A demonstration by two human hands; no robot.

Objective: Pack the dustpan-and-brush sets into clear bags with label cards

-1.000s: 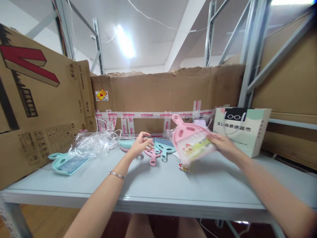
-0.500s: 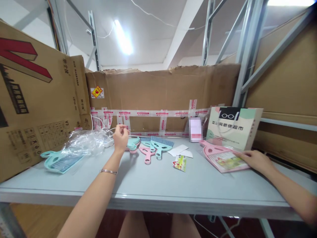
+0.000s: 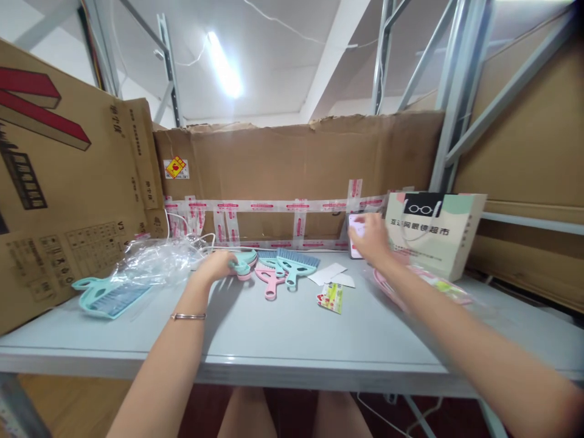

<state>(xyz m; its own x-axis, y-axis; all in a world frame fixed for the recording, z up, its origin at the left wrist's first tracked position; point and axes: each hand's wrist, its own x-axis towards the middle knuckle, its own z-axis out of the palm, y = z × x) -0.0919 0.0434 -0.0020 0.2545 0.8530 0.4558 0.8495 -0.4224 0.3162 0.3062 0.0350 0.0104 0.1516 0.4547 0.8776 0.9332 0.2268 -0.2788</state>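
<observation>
My right hand (image 3: 373,238) is at the upright phone (image 3: 357,248), its thumb and fingers apart in front of the screen; it is slightly blurred. My left hand (image 3: 218,265) is low over the table, its fingertips beside a teal dustpan (image 3: 246,258). The fingers are partly hidden, so I cannot tell whether they grip anything. Next to it lie teal brushes (image 3: 297,263) with blue-grey bristles and a pink brush (image 3: 270,281). Under my right forearm is a pink dustpan set (image 3: 385,286) in clear plastic, partly covered.
A teal dustpan with brush (image 3: 112,298) and crumpled clear plastic bags (image 3: 157,261) lie at the left. White cards (image 3: 326,274) and a printed card (image 3: 332,298) lie mid-table. Behind stand a paper bag (image 3: 438,243) and a long cardboard box (image 3: 274,164); a big carton (image 3: 59,182) borders the left.
My right hand has left the bagged pink dustpan set and moved left and back to the phone. My left hand has come down from above the table to beside the teal dustpan.
</observation>
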